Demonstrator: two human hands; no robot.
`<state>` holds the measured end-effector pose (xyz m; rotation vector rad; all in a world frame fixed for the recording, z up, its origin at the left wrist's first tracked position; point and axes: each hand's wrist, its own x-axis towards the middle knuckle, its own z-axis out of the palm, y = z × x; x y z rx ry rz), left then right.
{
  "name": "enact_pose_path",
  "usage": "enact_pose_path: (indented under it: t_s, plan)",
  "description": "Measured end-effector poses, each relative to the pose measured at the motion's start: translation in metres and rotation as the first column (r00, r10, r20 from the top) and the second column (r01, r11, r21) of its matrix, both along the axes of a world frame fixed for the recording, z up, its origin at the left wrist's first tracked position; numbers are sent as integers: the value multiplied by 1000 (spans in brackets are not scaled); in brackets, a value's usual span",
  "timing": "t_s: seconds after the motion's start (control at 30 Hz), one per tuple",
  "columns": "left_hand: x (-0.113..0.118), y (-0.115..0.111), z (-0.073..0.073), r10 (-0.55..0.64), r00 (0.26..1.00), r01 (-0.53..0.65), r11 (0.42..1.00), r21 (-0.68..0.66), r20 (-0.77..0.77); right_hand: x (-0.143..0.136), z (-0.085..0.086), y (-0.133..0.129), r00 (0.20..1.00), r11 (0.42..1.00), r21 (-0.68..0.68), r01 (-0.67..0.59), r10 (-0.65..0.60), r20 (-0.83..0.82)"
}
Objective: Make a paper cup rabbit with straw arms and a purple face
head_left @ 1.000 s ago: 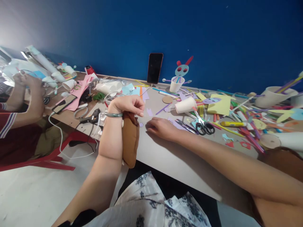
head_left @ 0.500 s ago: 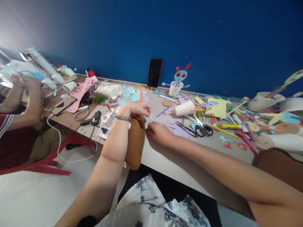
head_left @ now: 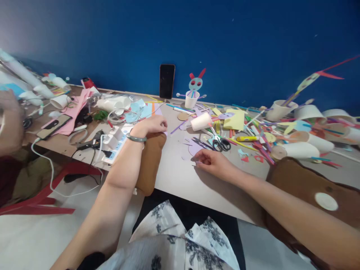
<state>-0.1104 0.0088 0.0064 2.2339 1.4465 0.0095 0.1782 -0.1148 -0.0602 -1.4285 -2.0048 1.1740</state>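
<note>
My left hand [head_left: 154,125], with a bangle at the wrist, rests at the top end of a brown pouch [head_left: 150,161]. Its fingers are curled in, and nothing shows in them. Palm down, my right hand [head_left: 213,162] is low over the table at the lower edge of a purple paper piece [head_left: 194,150]. Its thumb and forefinger are bent and slightly apart, with no object visible between them. Just beyond that hand lie black-handled scissors [head_left: 221,144] and a dark slim tool [head_left: 203,143]. A white paper cup [head_left: 201,122] lies on its side behind them.
A phone [head_left: 167,81] leans on the blue wall beside a cup figure with red ears [head_left: 192,99]. Left are a power strip [head_left: 119,144], cables and a co-worker's blurred hand [head_left: 11,122]. Paper scraps, a yellow cutter [head_left: 246,138], cups and a brown bag [head_left: 298,187] lie right.
My right hand has moved right, away from the pouch, to the purple paper, and its fingers have loosened. The view has turned right. My left hand stays by the pouch.
</note>
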Motion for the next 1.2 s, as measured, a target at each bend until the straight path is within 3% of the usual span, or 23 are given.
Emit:
enact_pose_path:
  t_s: [0.1,0.17,0.3,0.43,0.6,0.67,0.77,0.83,0.9,0.93,1.0,1.1,1.13,1.2]
  plan:
    - [12,-14,12,9,1000,-12,981,191,16,6,-6,-6,999,1000,-9,1,0,40]
    - [27,-29,23,-64,998,54,964,261,28,8,-8,-7,998,1000,-7,4,-3,69]
    - [60,-63,36,-310,937,332,935,128,-163,10,-10,-8,998,1000,4,17,-17,68]
    - [77,-92,23,-469,819,526,844,106,-332,13,-12,-8,999,999,31,22,-24,47]
    - [72,-109,-1,-551,775,610,781,135,-309,14,-14,-7,1000,999,47,13,-14,21]
    - [70,-105,-7,-541,798,587,798,138,-266,13,-14,-7,1000,998,61,18,-19,24]
    - [69,-91,-14,-449,878,472,868,152,-166,12,-16,-6,999,994,106,30,-33,26]
    - [68,-82,-20,-383,918,395,909,133,-108,12,-18,-7,999,974,222,33,-41,32]
    - [67,-76,-25,-346,936,352,929,115,-67,13,-19,-9,996,902,431,-19,-21,88]
    - [66,-75,-28,-341,939,345,932,112,-49,14,-19,-10,989,833,548,-83,0,149]
    - [64,-75,-32,-346,938,346,932,106,-14,16,-18,-12,945,636,720,-278,47,323]
    - [61,-76,-36,-353,935,349,934,70,45,16,-15,-14,834,340,769,-541,100,542]
    - [60,-76,-38,-350,934,347,936,57,66,15,-13,-14,807,281,760,-586,118,579]
    - [59,-76,-40,-342,934,340,940,39,103,14,-11,-15,777,232,742,-629,153,611]
